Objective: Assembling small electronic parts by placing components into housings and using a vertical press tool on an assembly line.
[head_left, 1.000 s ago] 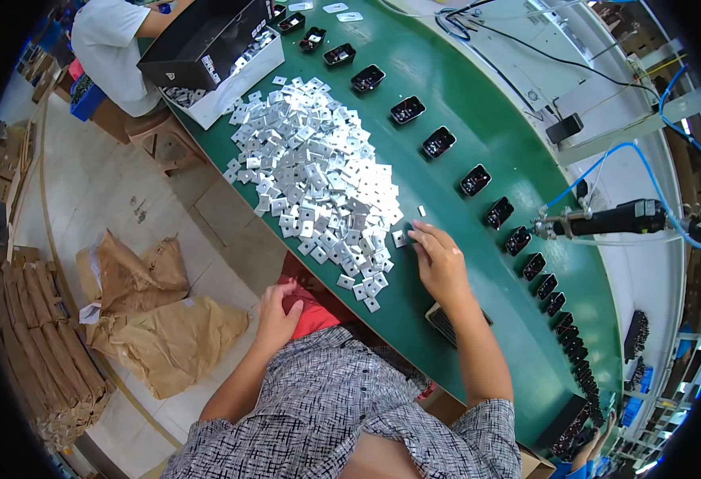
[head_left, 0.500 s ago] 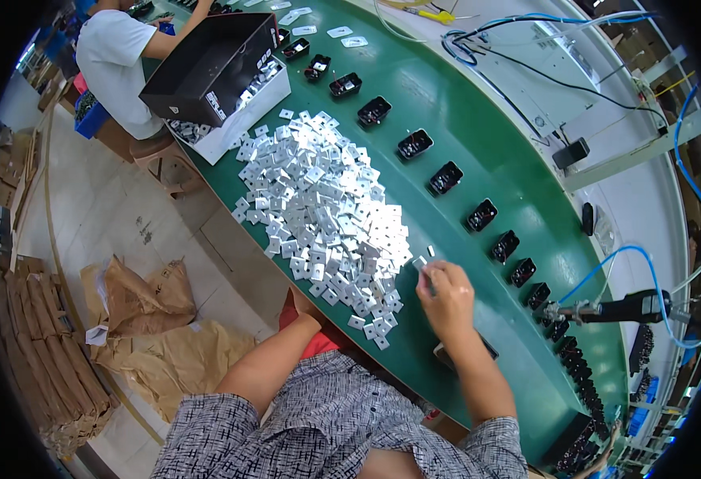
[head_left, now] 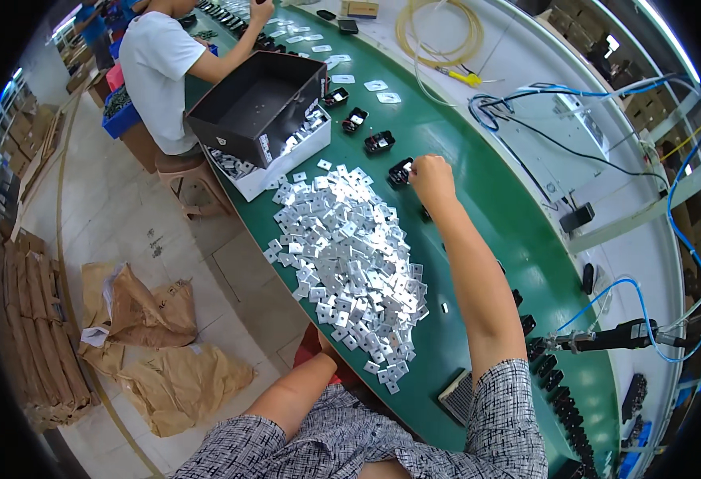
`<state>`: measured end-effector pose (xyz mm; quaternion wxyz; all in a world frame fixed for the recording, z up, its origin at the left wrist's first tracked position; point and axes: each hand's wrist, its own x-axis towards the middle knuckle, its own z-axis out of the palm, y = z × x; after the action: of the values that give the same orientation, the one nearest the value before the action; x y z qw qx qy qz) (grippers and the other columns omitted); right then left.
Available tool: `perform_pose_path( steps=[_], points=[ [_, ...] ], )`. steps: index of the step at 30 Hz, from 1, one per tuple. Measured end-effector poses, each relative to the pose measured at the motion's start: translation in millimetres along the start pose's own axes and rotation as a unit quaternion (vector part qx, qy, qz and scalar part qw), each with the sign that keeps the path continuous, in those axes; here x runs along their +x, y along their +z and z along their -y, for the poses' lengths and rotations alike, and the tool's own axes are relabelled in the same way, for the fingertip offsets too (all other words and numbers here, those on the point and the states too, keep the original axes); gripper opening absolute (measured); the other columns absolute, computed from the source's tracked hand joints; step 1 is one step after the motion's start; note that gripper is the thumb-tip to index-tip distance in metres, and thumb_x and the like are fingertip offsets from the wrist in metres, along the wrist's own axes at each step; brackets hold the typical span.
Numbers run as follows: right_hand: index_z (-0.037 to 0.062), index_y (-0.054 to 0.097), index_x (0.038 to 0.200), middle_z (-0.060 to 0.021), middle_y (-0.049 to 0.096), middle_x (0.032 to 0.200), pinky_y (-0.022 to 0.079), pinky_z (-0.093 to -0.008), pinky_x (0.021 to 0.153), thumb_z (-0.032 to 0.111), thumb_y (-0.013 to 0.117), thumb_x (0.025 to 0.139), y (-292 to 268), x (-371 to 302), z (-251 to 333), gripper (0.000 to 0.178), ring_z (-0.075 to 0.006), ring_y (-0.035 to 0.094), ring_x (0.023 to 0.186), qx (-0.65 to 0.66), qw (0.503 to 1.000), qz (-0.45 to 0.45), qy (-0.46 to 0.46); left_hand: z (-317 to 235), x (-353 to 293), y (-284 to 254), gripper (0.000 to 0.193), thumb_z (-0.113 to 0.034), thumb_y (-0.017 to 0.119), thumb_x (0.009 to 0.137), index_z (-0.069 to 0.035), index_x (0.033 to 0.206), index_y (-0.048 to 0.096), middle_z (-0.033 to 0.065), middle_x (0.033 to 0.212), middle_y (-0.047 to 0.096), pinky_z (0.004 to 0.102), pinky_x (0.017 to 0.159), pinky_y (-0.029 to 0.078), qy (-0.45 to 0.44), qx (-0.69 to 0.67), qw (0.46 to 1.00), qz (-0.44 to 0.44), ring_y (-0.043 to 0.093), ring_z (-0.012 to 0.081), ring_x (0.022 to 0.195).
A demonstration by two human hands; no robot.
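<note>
My right hand (head_left: pixel 432 177) reaches out over the green table (head_left: pixel 478 215) to a small open black plastic case (head_left: pixel 400 172). Its fingers are pinched at the case's right side, and a bright bit of metal shows at the fingertips, mostly hidden. A large heap of small silver metal plates with holes (head_left: pixel 350 263) lies to the left of my right forearm. One loose metal piece (head_left: pixel 444 307) sits apart from the heap. My left hand (head_left: pixel 329 349) is low at the table's near edge, its fingers out of sight.
A black carton (head_left: pixel 262 100) rests on a white box (head_left: pixel 306 152) holding more metal parts. Beyond it sits a co-worker (head_left: pixel 154 72). More black cases (head_left: pixel 380 142) line the table. A pneumatic screwdriver (head_left: pixel 630 335) with a blue hose hangs at right. Brown sacks (head_left: pixel 182 383) lie on the floor.
My right hand has gone from beside the heap, where it touched a metal plate, forward to a black case. That plate is gone from the table. The view has shifted too.
</note>
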<state>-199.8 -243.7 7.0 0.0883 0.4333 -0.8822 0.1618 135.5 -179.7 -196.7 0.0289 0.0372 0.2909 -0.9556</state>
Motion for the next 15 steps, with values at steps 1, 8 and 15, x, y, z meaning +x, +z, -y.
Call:
perform_pose_path(
  steps=[1,8,15],
  points=[
    [-0.0041,0.072,0.081,-0.0179,0.070,0.086,0.055,-0.0434,0.071,0.004,0.069,0.076,2.3,6.9,2.8,0.010,-0.0379,0.065,0.075,-0.014,1.000,0.018,0.006,-5.5,-0.8,-5.6,0.077,-0.070,0.017,0.100,-0.030,0.165,0.024,0.0021,0.170,0.027,0.0596,0.127,0.015,0.002,-0.022,1.000,-0.006,0.022,0.0290,0.157],
    [-0.0004,0.076,0.083,-0.0186,0.072,0.088,0.055,-0.0470,0.070,0.007,0.070,0.074,26.4,33.2,23.1,0.013,-0.0407,0.066,0.075,-0.048,0.995,0.082,0.042,-61.0,11.2,-100.0,0.075,-0.069,0.014,0.101,-0.030,0.164,0.025,0.0028,0.170,0.028,0.0574,0.127,0.017,0.051,0.060,0.996,-0.045,0.023,0.0279,0.157],
    [0.0011,0.076,0.082,-0.0177,0.070,0.089,0.055,-0.0459,0.071,0.003,0.069,0.076,35.5,31.4,-17.1,0.010,-0.0395,0.065,0.078,-0.061,0.997,0.027,0.040,-36.1,29.9,-69.4,0.075,-0.070,0.013,0.101,-0.030,0.164,0.025,0.0033,0.170,0.027,0.0564,0.127,0.021,-0.026,-0.071,0.997,0.017,0.024,0.0275,0.157]
  ],
)
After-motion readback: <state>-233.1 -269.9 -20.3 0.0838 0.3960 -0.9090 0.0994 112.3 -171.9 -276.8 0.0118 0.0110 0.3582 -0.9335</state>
